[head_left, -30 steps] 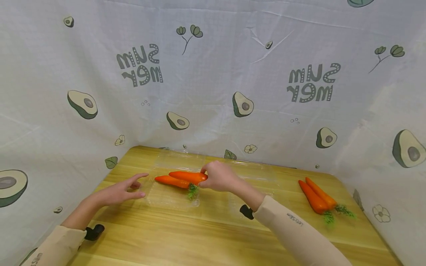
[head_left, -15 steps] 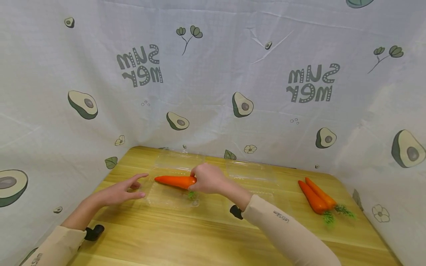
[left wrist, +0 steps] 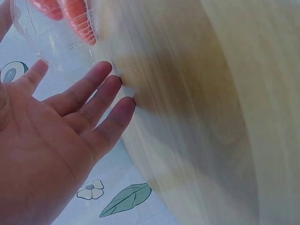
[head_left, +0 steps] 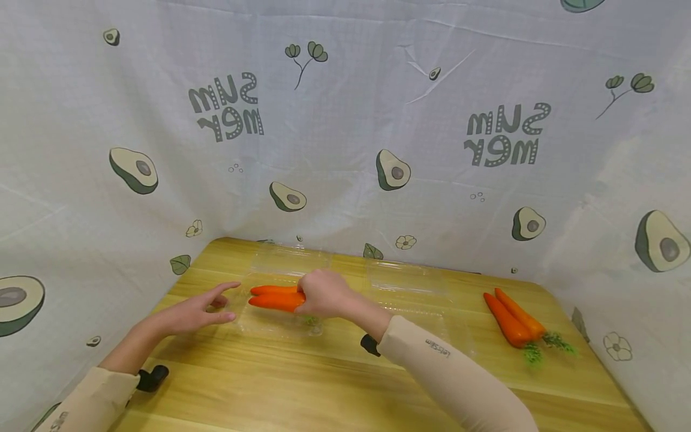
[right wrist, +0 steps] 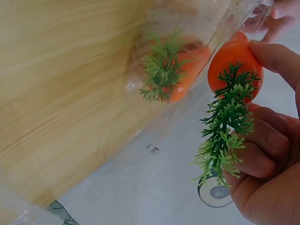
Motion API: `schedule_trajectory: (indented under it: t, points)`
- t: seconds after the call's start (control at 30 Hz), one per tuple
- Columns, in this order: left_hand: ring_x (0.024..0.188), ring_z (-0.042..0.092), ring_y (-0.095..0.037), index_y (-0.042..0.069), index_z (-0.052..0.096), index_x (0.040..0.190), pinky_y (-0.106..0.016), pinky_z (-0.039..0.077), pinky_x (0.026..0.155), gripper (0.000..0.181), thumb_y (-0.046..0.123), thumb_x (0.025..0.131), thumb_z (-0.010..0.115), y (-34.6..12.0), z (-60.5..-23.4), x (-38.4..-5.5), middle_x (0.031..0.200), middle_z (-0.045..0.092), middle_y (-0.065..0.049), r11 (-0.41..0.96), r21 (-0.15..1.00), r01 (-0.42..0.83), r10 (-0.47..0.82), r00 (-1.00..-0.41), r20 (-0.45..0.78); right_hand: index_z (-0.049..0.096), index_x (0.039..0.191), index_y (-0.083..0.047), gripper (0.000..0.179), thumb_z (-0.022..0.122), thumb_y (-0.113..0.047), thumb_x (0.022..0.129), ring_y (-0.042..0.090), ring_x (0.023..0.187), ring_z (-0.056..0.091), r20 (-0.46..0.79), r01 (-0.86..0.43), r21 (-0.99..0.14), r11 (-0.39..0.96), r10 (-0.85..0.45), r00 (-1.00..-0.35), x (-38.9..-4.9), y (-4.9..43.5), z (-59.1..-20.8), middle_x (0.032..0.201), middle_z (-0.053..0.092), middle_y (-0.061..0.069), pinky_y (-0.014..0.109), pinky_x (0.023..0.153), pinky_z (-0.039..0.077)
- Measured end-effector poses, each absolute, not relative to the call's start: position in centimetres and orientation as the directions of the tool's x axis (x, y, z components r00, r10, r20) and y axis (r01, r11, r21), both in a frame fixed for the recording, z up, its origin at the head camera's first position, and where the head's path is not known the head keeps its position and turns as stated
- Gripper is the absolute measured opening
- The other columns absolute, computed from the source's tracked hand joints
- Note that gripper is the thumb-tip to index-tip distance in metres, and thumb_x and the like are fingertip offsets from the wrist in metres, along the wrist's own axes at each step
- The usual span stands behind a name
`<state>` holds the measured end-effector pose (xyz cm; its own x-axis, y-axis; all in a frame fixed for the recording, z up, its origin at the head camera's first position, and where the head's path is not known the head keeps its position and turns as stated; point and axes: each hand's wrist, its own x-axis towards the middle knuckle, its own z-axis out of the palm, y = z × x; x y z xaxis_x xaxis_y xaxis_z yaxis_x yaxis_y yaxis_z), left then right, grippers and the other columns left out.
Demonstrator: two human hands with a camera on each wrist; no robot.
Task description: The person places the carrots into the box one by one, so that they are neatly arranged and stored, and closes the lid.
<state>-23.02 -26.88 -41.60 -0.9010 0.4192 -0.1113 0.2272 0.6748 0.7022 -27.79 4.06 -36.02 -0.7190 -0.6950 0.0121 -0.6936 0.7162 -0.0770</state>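
My right hand [head_left: 326,294] grips an orange carrot [head_left: 276,302] with a green leafy top [right wrist: 227,126] round its thick end, thumb and fingers curled. That carrot is over a clear plastic box [head_left: 264,329], its tip pointing left. Just behind it a second carrot [head_left: 267,290] lies in the box; in the right wrist view its greens [right wrist: 164,68] show through the plastic wall. My left hand [head_left: 197,309] is at the left side of the box with fingers spread and nothing held. Whether it touches the plastic I cannot tell.
To the right stands another clear plastic box [head_left: 432,318], partly behind my right forearm. Clear lids [head_left: 407,277] stick up at the back of both boxes. Two more carrots [head_left: 513,324] lie at the right of the wooden table [head_left: 302,390]. A printed curtain [head_left: 335,132] encloses the table.
My right hand has moved left and slightly toward me with its carrot, which has passed from behind the lying carrot to in front of it. My left hand has stayed put.
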Motion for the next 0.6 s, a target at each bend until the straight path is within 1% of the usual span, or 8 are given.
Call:
schedule_trajectory:
  t: [0.07,0.2,0.27,0.3,0.4,0.5,0.53,0.6]
  points:
    - [0.131,0.047,-0.050,0.010,0.022,0.159,-0.065,0.042,0.101,0.075,0.034,0.101,0.061,-26.9,-41.6,-23.0,0.142,0.047,-0.034,0.674,0.702,0.230,0.420,-0.901,-0.109,0.064,0.072,-0.019,0.024,0.079,-0.035,0.081,0.009,0.057,0.044,0.001,-0.691,-0.062,0.721,-0.692,-0.722,-27.8,3.7,-36.2,0.062,0.051,-0.009,0.024,0.050,0.035]
    - [0.130,0.048,-0.049,0.010,0.022,0.159,-0.064,0.043,0.101,0.075,0.034,0.101,0.061,-26.9,-41.6,-23.0,0.141,0.048,-0.033,0.674,0.700,0.236,0.423,-0.900,-0.104,0.062,0.067,-0.021,0.028,0.078,-0.038,0.082,0.011,0.055,0.047,-0.019,-0.683,-0.041,0.730,-0.684,-0.730,-27.6,2.8,-36.4,0.061,0.052,-0.009,0.026,0.051,0.037]
    - [0.131,0.048,-0.049,0.010,0.022,0.159,-0.064,0.043,0.100,0.075,0.035,0.101,0.061,-26.9,-41.7,-23.0,0.141,0.048,-0.033,0.673,0.701,0.236,0.424,-0.900,-0.104,0.064,0.066,-0.021,0.028,0.077,-0.039,0.082,0.012,0.054,0.048,-0.021,-0.684,-0.029,0.728,-0.685,-0.728,-27.6,2.4,-36.6,0.059,0.052,-0.008,0.027,0.050,0.038]
    - [0.131,0.047,-0.050,0.010,0.022,0.159,-0.064,0.043,0.100,0.075,0.035,0.101,0.061,-27.0,-41.7,-23.0,0.141,0.047,-0.033,0.672,0.702,0.236,0.425,-0.899,-0.104,0.068,0.068,-0.021,0.026,0.077,-0.040,0.083,0.013,0.052,0.048,-0.020,-0.689,-0.022,0.724,-0.690,-0.724,-27.5,2.2,-36.6,0.058,0.052,-0.007,0.027,0.049,0.039]
    - [0.131,0.047,-0.050,0.010,0.022,0.160,-0.064,0.044,0.100,0.075,0.035,0.101,0.061,-27.0,-41.6,-23.0,0.142,0.047,-0.034,0.670,0.705,0.233,0.424,-0.899,-0.106,0.071,0.070,-0.021,0.023,0.075,-0.039,0.083,0.014,0.052,0.048,-0.023,-0.703,0.001,0.711,-0.703,-0.711,-27.6,1.7,-36.9,0.056,0.052,-0.006,0.028,0.047,0.039]
    - [0.131,0.047,-0.050,0.010,0.022,0.160,-0.064,0.044,0.100,0.075,0.035,0.101,0.061,-27.0,-41.6,-22.9,0.142,0.046,-0.034,0.669,0.707,0.230,0.424,-0.899,-0.108,0.068,0.070,-0.022,0.023,0.075,-0.039,0.083,0.015,0.054,0.050,-0.034,-0.707,0.012,0.707,-0.706,-0.707,-27.7,1.4,-37.1,0.058,0.054,-0.005,0.028,0.048,0.040]
    - [0.131,0.047,-0.050,0.011,0.021,0.160,-0.064,0.044,0.100,0.075,0.035,0.101,0.061,-27.0,-41.6,-22.9,0.142,0.046,-0.033,0.668,0.707,0.230,0.424,-0.899,-0.108,0.065,0.067,-0.022,0.026,0.075,-0.039,0.083,0.015,0.055,0.051,-0.039,-0.705,0.016,0.709,-0.704,-0.709,-27.7,1.4,-37.2,0.059,0.054,-0.005,0.028,0.048,0.040]
    - [0.131,0.047,-0.049,0.011,0.021,0.160,-0.064,0.044,0.100,0.075,0.035,0.101,0.061,-27.0,-41.6,-22.9,0.142,0.046,-0.033,0.667,0.709,0.230,0.424,-0.899,-0.107,0.062,0.065,-0.022,0.027,0.076,-0.038,0.082,0.014,0.057,0.052,-0.050,-0.700,0.016,0.714,-0.698,-0.714,-27.8,1.2,-37.3,0.062,0.056,-0.005,0.029,0.049,0.041]
